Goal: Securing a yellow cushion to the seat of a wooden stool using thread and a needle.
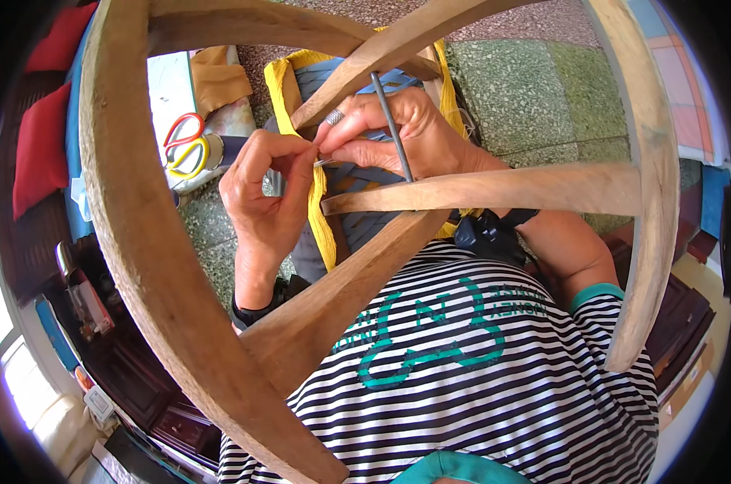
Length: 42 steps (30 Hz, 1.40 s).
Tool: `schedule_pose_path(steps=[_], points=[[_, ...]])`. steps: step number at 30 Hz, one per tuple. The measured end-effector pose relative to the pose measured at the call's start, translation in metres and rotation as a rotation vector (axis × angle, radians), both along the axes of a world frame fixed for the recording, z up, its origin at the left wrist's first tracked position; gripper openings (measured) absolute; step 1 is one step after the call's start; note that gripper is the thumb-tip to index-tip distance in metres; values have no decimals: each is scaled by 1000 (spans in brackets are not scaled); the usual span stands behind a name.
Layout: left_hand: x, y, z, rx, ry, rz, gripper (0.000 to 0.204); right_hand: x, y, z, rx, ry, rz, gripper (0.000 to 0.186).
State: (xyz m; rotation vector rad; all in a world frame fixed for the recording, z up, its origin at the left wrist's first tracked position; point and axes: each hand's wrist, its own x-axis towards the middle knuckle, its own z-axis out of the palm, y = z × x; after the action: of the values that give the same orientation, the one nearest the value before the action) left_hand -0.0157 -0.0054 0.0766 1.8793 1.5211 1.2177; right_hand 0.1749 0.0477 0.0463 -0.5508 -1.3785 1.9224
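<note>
An upturned wooden stool frame [131, 202] surrounds both hands, with a grey metal rod [389, 121] between its crosspieces. Beneath them lies a seat of blue-grey woven straps [357, 226] edged with yellow fabric [321, 226]. My left hand [264, 194] pinches at the left yellow edge. My right hand [397, 137], wearing a silver ring-like band [334, 117] on a finger, has thumb and forefinger closed beside the left fingertips; a small silvery item shows there, too small to name.
Red-handled and yellow-handled scissors [189, 157] lie at left by a white board [168, 85] and tan cloth [212, 81]. Red cushions [39, 149] and dark wooden furniture [131, 363] stand farther left. Green speckled floor tiles [535, 97] show beyond the frame.
</note>
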Motion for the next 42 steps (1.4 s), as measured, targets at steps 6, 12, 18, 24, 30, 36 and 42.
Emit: schedule_pose_path(steps=[6, 12, 18, 24, 30, 36, 42], points=[[-4, 1, 1, -213, -191, 35, 6, 3, 3, -2, 403, -97, -87, 10], [-5, 4, -7, -205, -511, 88, 6, 4, -1, -2, 445, -39, -149, 11], [1, 8, -9, -127, -381, 50, 5, 12, -1, 1, 346, -93, -195, 15], [17, 7, -1, -28, -32, 41, 6, -3, -1, 7, -7, -227, -1, 17], [13, 2, -17, -165, -554, 126, 8, -6, -1, 0, -114, -22, -223, 10], [8, 3, -23, -212, -786, 133, 10, 6, 5, 5, -227, -35, -104, 16], [17, 2, -24, -171, -636, 130, 6, -14, 8, 2, -209, -215, 125, 18]])
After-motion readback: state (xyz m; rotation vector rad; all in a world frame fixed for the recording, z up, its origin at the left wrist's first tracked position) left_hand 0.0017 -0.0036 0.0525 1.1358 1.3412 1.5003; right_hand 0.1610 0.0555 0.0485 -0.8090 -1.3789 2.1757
